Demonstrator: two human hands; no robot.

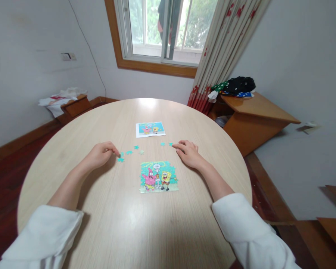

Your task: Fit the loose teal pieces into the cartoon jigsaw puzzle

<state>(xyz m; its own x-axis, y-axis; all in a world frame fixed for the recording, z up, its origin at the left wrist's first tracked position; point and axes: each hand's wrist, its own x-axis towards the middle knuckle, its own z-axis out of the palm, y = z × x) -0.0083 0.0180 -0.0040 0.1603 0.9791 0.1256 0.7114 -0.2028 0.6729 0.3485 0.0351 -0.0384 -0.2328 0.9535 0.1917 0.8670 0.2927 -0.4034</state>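
**Light touch around the puzzle [158,177]**

Here it lies, flat on the counter [134,228], upper-right edge jagged; lift it and the joins would likely buckle. Beyond, the left hand [100,154] curls at a piece [122,154]; pinched or just touched, I can't tell. The right hand [188,154] is loosely spread, right up at a second piece [171,144]. They look light and stiff: pinch by the edges. Farthest, the picture [154,127].

Bright window [149,26], glare on tabletop [114,228]

Bare left hand [101,154] at loose turquoise jigsaw pieces [129,152]. Bare right hand [189,154] at another turquoise piece [170,144]. Mostly assembled cartoon puzzle [158,179] on round pale-wood table [123,228].
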